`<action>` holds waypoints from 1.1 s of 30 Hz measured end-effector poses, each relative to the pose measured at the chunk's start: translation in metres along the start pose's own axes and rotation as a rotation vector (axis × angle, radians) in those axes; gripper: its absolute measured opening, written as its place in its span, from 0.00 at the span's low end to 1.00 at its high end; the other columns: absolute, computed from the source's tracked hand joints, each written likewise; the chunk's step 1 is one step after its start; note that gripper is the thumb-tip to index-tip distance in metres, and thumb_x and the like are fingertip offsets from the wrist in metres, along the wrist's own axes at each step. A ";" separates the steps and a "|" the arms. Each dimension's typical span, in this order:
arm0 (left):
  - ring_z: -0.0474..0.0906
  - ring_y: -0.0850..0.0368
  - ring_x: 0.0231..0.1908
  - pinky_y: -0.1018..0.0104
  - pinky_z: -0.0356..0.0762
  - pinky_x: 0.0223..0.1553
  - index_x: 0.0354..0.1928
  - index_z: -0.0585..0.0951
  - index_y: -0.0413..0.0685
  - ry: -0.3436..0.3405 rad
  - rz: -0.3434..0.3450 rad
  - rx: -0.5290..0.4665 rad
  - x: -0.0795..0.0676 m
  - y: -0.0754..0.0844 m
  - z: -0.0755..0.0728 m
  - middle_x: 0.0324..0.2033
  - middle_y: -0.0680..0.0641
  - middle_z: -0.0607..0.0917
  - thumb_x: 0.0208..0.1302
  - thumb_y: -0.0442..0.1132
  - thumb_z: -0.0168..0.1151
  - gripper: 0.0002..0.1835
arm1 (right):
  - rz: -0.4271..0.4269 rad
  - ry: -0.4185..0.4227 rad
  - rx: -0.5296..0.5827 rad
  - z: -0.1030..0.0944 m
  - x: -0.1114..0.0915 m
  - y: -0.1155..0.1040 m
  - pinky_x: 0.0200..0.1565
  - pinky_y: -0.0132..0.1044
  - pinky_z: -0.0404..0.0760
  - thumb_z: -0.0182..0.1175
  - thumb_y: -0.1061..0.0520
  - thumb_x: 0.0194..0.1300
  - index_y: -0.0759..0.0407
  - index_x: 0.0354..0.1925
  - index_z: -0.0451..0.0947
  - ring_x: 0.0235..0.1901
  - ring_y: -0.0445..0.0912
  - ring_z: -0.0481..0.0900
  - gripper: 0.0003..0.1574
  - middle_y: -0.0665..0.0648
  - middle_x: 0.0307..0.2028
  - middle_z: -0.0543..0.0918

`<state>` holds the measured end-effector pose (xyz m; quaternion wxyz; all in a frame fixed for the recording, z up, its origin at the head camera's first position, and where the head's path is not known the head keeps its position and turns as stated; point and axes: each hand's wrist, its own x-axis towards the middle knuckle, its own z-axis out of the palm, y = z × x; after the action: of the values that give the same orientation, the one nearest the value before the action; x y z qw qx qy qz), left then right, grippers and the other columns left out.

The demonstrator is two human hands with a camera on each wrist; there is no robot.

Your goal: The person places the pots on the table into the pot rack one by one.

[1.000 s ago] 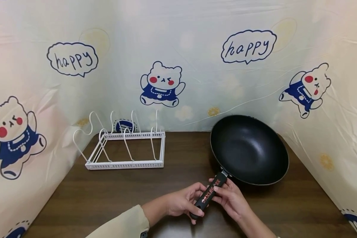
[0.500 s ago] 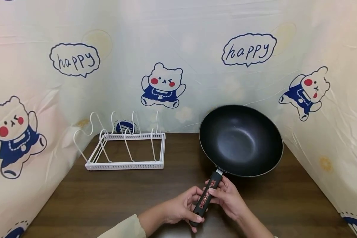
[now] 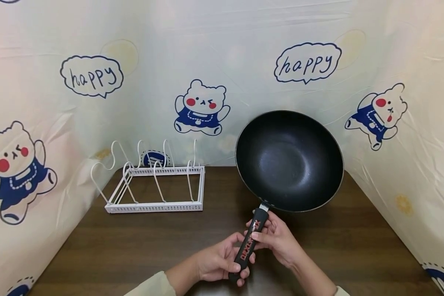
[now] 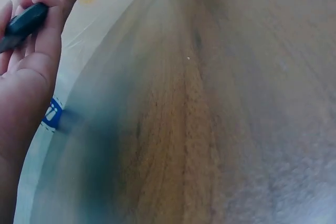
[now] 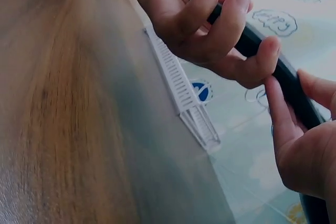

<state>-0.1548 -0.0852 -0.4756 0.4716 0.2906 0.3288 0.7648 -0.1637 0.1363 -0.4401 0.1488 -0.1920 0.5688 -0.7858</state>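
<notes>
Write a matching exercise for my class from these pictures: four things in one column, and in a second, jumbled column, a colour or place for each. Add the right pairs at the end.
Things
1. pan
2. rack
3. left hand
4. right hand

Colours and places
A. at the free end of the handle
B. black and round
C. on the handle, closer to the pan
D. white, standing on the table

Right pairs
1-B
2-D
3-A
4-C

A deep black pan (image 3: 289,162) tilts, inside showing.
</notes>
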 end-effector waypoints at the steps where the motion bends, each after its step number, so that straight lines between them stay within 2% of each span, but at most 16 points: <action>1: 0.77 0.55 0.40 0.61 0.81 0.42 0.58 0.58 0.58 -0.001 0.010 0.009 -0.001 0.000 0.001 0.51 0.47 0.73 0.69 0.28 0.57 0.25 | 0.008 0.012 -0.026 0.001 0.000 -0.001 0.37 0.47 0.86 0.60 0.70 0.63 0.66 0.59 0.61 0.42 0.51 0.84 0.29 0.64 0.49 0.79; 3: 0.78 0.54 0.40 0.61 0.82 0.41 0.58 0.57 0.57 0.008 0.037 0.048 -0.001 -0.001 0.001 0.51 0.46 0.73 0.68 0.29 0.57 0.25 | 0.042 0.080 -0.092 0.009 -0.001 -0.008 0.36 0.46 0.86 0.62 0.69 0.61 0.69 0.60 0.60 0.40 0.51 0.85 0.32 0.65 0.49 0.80; 6: 0.78 0.53 0.39 0.62 0.82 0.40 0.58 0.57 0.55 0.031 0.078 0.101 0.000 -0.003 0.001 0.51 0.45 0.73 0.68 0.27 0.57 0.26 | 0.100 0.232 -0.178 0.024 0.002 -0.016 0.34 0.44 0.86 0.66 0.69 0.58 0.73 0.59 0.61 0.36 0.50 0.85 0.34 0.65 0.45 0.82; 9: 0.79 0.52 0.38 0.62 0.83 0.39 0.58 0.56 0.52 0.053 0.101 0.134 0.001 -0.003 0.000 0.51 0.45 0.73 0.66 0.26 0.58 0.27 | 0.142 0.344 -0.191 0.034 0.006 -0.019 0.32 0.42 0.86 0.66 0.71 0.56 0.73 0.57 0.61 0.33 0.49 0.84 0.34 0.63 0.40 0.81; 13: 0.79 0.52 0.39 0.60 0.83 0.41 0.58 0.57 0.52 0.045 0.075 0.113 0.001 -0.001 0.002 0.51 0.45 0.73 0.67 0.27 0.58 0.26 | 0.133 0.338 -0.156 0.035 0.005 -0.017 0.32 0.41 0.85 0.64 0.73 0.57 0.72 0.57 0.61 0.33 0.48 0.82 0.33 0.61 0.37 0.78; 20: 0.78 0.51 0.46 0.52 0.80 0.47 0.57 0.61 0.58 -0.014 0.025 -0.004 -0.004 0.007 0.004 0.56 0.46 0.74 0.69 0.34 0.57 0.21 | 0.086 0.222 -0.146 0.034 0.004 -0.021 0.34 0.39 0.84 0.64 0.70 0.59 0.73 0.60 0.58 0.37 0.47 0.83 0.35 0.64 0.43 0.78; 24: 0.78 0.51 0.46 0.51 0.80 0.47 0.56 0.60 0.58 -0.022 0.038 0.019 -0.004 0.006 0.007 0.54 0.46 0.74 0.69 0.32 0.57 0.22 | 0.087 0.204 -0.162 0.035 0.002 -0.025 0.34 0.41 0.85 0.64 0.70 0.59 0.73 0.60 0.58 0.37 0.48 0.83 0.36 0.65 0.43 0.79; 28: 0.80 0.49 0.46 0.48 0.81 0.47 0.57 0.58 0.56 0.003 0.064 0.068 -0.004 0.003 0.010 0.54 0.44 0.74 0.69 0.30 0.56 0.23 | 0.130 0.259 -0.224 0.040 0.001 -0.030 0.31 0.43 0.86 0.69 0.67 0.55 0.72 0.57 0.63 0.31 0.50 0.84 0.35 0.63 0.38 0.79; 33: 0.82 0.47 0.45 0.48 0.82 0.44 0.58 0.57 0.48 0.037 0.126 0.151 -0.001 -0.006 0.012 0.54 0.40 0.74 0.68 0.25 0.54 0.24 | 0.174 0.372 -0.303 0.047 0.002 -0.031 0.25 0.40 0.84 0.72 0.66 0.52 0.72 0.53 0.67 0.25 0.48 0.82 0.33 0.60 0.33 0.78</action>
<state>-0.1416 -0.0816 -0.4732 0.3931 0.3313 0.3752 0.7713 -0.1439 0.1058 -0.3971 0.0781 -0.0144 0.7120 -0.6976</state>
